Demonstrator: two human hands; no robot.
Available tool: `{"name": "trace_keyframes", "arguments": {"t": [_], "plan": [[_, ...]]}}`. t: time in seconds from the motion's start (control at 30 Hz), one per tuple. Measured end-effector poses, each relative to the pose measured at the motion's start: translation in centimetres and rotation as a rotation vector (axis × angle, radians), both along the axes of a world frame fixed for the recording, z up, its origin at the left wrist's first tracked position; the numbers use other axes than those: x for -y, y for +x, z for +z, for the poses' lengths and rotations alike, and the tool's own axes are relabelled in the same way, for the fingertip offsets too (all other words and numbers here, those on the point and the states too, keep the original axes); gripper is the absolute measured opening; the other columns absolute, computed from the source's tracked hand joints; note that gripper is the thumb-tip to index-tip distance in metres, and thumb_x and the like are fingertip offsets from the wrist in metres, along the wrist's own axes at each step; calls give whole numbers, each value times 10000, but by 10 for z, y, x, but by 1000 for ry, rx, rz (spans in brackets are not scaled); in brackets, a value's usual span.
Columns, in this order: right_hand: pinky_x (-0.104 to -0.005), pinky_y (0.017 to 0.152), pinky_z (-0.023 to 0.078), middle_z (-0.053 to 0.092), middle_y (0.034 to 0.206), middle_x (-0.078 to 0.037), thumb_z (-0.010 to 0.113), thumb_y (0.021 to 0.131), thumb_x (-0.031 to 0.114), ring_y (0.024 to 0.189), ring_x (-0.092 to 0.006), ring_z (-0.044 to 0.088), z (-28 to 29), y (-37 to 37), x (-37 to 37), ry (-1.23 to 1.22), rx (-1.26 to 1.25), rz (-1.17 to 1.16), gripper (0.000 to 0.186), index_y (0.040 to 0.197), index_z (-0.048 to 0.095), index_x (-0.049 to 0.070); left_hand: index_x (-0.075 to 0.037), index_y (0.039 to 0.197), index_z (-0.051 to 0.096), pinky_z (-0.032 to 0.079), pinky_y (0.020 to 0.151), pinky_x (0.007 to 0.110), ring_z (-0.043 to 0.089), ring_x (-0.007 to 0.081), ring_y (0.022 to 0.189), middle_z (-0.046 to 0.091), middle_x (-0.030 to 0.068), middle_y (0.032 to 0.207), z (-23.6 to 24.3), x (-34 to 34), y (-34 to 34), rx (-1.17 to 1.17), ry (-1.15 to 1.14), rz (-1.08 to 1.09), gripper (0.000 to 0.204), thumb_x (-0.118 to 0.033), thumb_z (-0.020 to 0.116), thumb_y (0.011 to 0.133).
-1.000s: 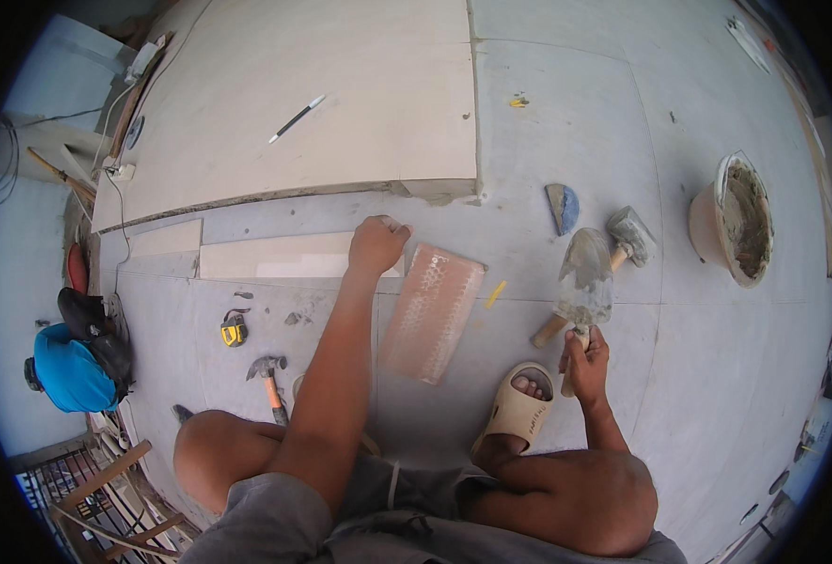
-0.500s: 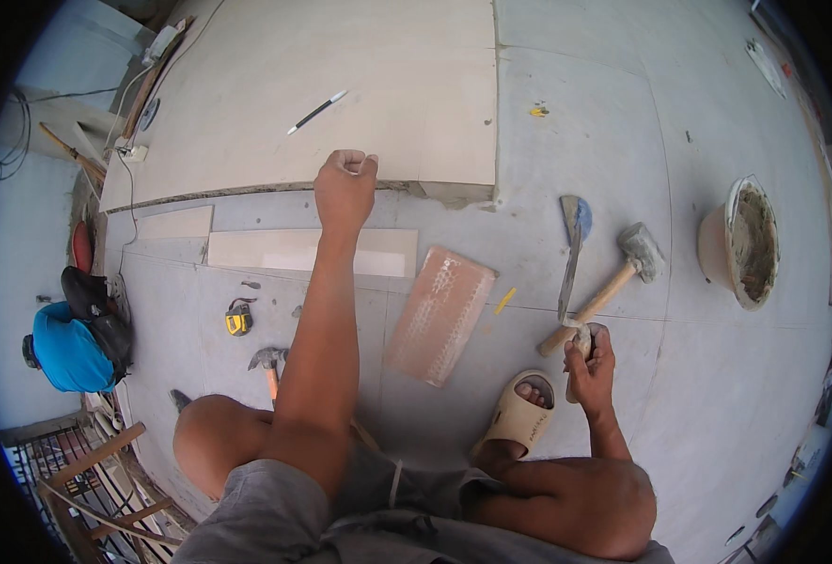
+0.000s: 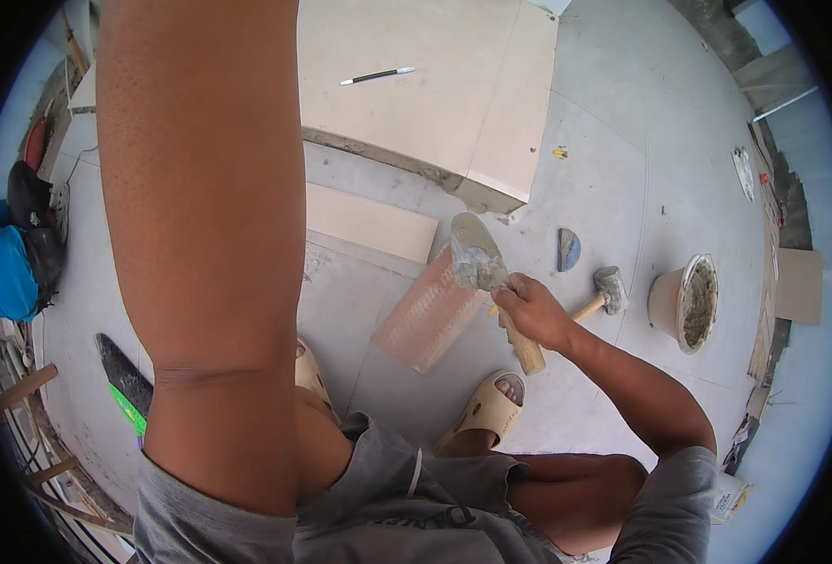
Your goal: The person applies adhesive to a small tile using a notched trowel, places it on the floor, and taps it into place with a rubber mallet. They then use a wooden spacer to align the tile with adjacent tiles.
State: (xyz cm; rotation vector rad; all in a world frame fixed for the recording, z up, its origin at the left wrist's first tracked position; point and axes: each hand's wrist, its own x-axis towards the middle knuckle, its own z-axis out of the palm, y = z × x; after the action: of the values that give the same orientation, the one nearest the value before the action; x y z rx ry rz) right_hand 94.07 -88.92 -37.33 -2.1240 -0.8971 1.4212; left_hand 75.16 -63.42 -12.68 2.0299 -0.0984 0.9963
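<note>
My right hand [image 3: 531, 308] is closed round the wooden handle of a trowel [image 3: 473, 246], its mortar-smeared blade pointing up and over the far end of a reddish tile [image 3: 430, 315]. My left arm [image 3: 211, 216] reaches up through the left side of the picture, and its hand is beyond the upper edge. A club hammer [image 3: 611, 287] with a wooden handle lies to the right of my right hand, its handle partly behind my wrist. Behind it lies a small half-round blue and grey piece [image 3: 567, 249].
Ahead is a raised tiled step [image 3: 435, 122] with a black and white pen [image 3: 378, 76] on it. A tile strip [image 3: 369, 222] lies before the step. A bucket with mortar [image 3: 656, 299] stands right. A blue bundle [image 3: 0, 268] sits far left.
My left arm has risen close to the view, taking its hand out of sight. The right hand has lifted the trowel and swung it leftward over the reddish tile. The view has shifted.
</note>
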Motion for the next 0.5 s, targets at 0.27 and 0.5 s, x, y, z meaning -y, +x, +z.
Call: {"name": "trace_keyframes", "arguments": {"t": [0.27, 0.5], "plan": [[-347, 582, 484, 606, 745, -108, 563, 906, 240, 632, -184, 572, -121, -69, -65, 171, 68, -405, 303, 863, 601, -58, 68, 1215, 579, 470, 928, 383, 659, 234, 922, 671, 194, 1069, -76, 31, -42, 157, -95, 2, 525, -347, 659, 904], [-366, 654, 465, 608, 747, -132, 580, 879, 259, 693, -203, 570, -133, -75, -78, 199, 238, -452, 353, 848, 615, -91, 73, 1220, 573, 477, 922, 375, 658, 234, 924, 669, 197, 1072, -104, 26, -55, 227, -139, 30, 535, -350, 659, 905]]}}
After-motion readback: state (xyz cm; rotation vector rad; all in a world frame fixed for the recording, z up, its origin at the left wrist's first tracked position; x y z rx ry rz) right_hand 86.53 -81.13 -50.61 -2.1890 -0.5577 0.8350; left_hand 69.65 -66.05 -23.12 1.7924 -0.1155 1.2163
